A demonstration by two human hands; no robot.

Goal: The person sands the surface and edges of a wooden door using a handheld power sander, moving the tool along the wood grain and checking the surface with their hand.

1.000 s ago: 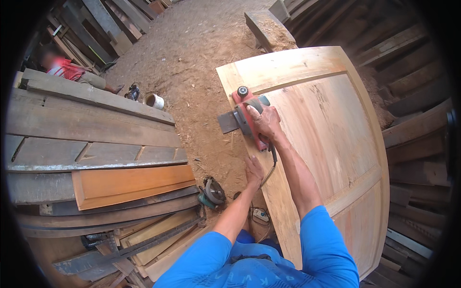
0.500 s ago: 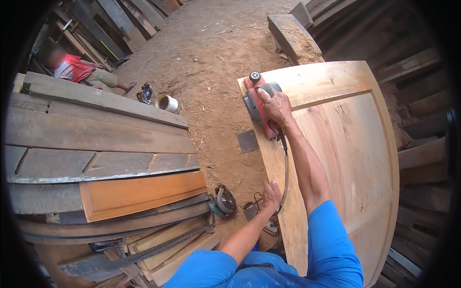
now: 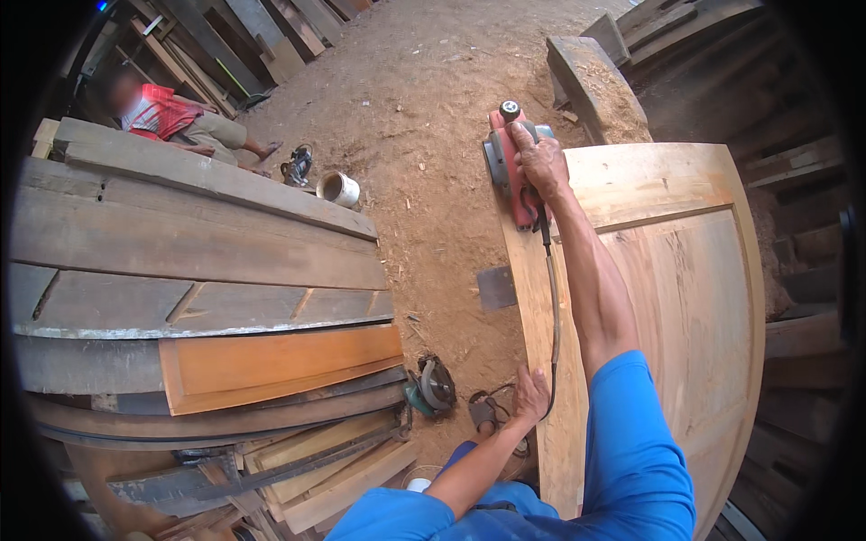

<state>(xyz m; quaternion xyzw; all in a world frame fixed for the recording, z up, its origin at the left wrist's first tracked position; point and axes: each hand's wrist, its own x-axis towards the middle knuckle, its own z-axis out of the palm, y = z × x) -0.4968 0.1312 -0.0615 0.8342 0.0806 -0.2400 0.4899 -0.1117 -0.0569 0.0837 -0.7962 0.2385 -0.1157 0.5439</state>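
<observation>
A pale wooden panel door [image 3: 667,270] lies flat on my right, its long edge facing left. My right hand [image 3: 541,167] is closed on the rear handle of a red and grey electric planer [image 3: 519,212], which sits at the far left corner of the door with its round black front knob pointing away. A dark cord [image 3: 554,316] runs from the planer back along the door's edge strip. Lower down, my left hand [image 3: 530,395] grips the door's left edge, thumb up; the cord passes beside its wrist. Some of its fingers are hidden.
Wooden boards [image 3: 207,225] and an orange-brown panel [image 3: 284,365] are stacked at left. A circular saw [image 3: 431,386] and a white bucket [image 3: 338,189] stand on the dirt floor. A person in red [image 3: 167,113] sits far left. A thick timber [image 3: 595,90] lies beyond the door.
The planer has slid a little farther toward the door's far end under my right hand. My left hand stays at the edge. The whole view has shifted, so things appear farther right.
</observation>
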